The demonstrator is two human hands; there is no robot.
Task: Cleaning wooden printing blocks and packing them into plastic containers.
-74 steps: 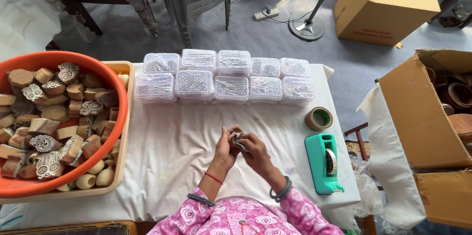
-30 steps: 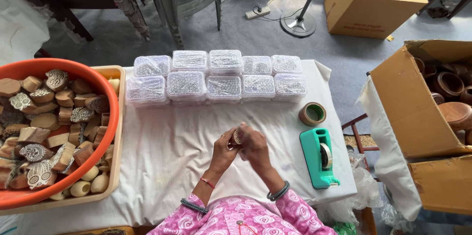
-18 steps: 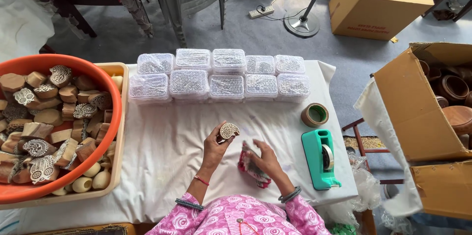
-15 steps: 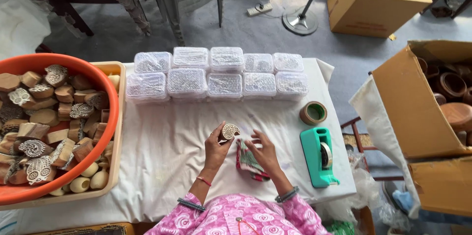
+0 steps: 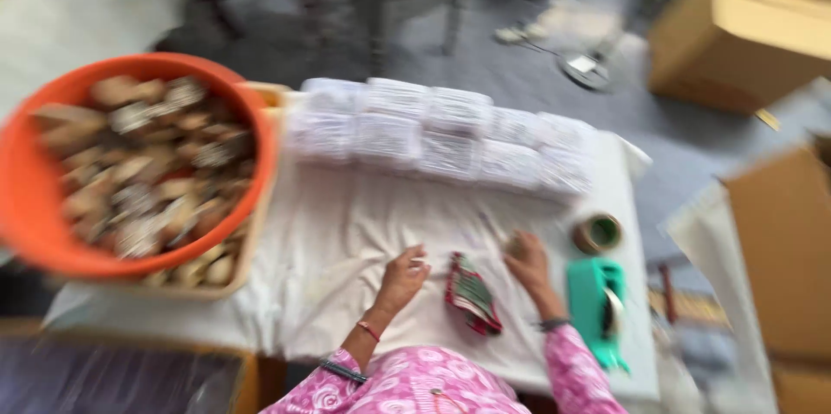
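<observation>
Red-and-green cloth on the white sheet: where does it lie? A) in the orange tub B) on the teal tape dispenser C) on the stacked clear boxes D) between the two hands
D: the red-and-green cloth lies flat on the white sheet, with the left hand on one side and the right hand on the other.

A small red and green cloth lies crumpled on the white table cover — between the two hands, touching neither. The picture is blurred, so its pattern cannot be told.
</observation>
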